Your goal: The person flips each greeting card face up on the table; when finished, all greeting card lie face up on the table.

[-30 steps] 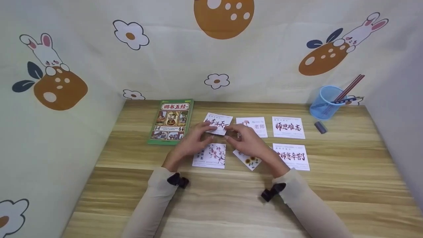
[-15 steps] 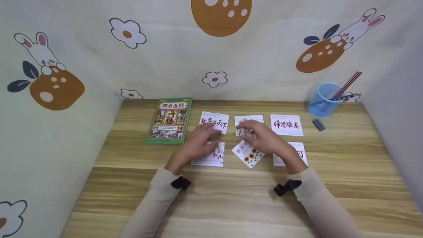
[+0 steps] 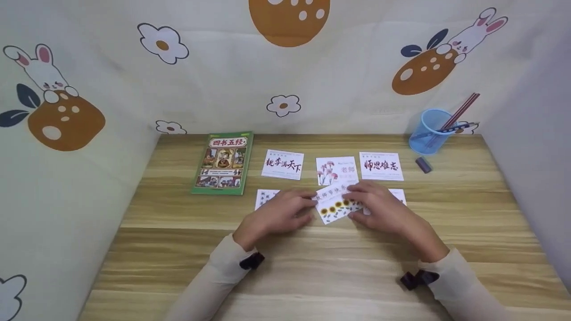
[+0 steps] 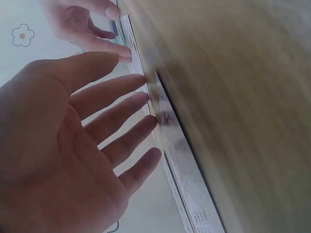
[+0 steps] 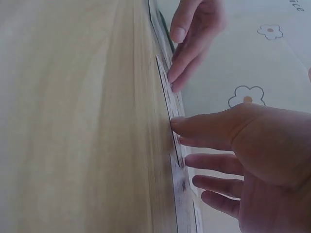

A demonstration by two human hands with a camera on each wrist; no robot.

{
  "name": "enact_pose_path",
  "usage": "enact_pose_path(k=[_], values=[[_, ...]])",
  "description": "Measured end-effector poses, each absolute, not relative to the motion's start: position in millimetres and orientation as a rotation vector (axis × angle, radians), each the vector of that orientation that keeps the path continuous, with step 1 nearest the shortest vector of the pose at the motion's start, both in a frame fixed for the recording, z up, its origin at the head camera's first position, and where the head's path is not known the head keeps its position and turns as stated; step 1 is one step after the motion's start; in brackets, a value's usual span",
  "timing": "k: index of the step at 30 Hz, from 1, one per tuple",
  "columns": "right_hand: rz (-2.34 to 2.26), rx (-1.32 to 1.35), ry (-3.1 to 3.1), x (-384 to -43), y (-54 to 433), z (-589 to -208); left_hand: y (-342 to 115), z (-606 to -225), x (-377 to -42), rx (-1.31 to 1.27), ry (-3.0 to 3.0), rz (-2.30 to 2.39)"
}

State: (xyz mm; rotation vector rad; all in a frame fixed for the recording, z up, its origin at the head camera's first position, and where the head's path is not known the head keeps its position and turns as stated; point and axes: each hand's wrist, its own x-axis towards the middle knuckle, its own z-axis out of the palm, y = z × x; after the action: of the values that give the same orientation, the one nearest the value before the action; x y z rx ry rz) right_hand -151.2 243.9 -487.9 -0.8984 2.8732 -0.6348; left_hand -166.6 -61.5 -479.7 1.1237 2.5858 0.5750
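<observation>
In the head view a white card with sunflowers (image 3: 333, 209) lies tilted at the middle of the front row. My right hand (image 3: 381, 207) touches its right part, thumb near the lower edge and fingers over the upper side. On the other side, my left hand (image 3: 281, 214) reaches across a partly covered card (image 3: 264, 196) and has its fingertips at the sunflower card's left edge. The left wrist view shows that hand's fingers extended and apart. Just behind the sunflower card is a card with pink flowers (image 3: 328, 173), its lower edge overlapped.
Two cards with red lettering, one left (image 3: 282, 165) and one right (image 3: 381, 166), lie in the back row. Another card (image 3: 398, 195) is mostly under the right hand. A green book (image 3: 223, 165), a dark eraser-like block (image 3: 423, 165) and a blue pen cup (image 3: 430, 133) stand around them.
Both hands have moved from the back-left card toward the front middle. The sunflower card has turned from a steep diamond slant to a smaller tilt and now overlaps the pink-flower card.
</observation>
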Motion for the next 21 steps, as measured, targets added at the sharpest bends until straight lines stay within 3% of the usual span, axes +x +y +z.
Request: enact_pose_path(k=[7, 21], values=[[-0.674, -0.824, 2.843, -141, 244, -488, -64, -478, -163, 1.158, 2.586, 0.579], [-0.627, -0.728, 2.892, -185, 238, -491, -57, -476, -143, 1.072, 2.574, 0.404]])
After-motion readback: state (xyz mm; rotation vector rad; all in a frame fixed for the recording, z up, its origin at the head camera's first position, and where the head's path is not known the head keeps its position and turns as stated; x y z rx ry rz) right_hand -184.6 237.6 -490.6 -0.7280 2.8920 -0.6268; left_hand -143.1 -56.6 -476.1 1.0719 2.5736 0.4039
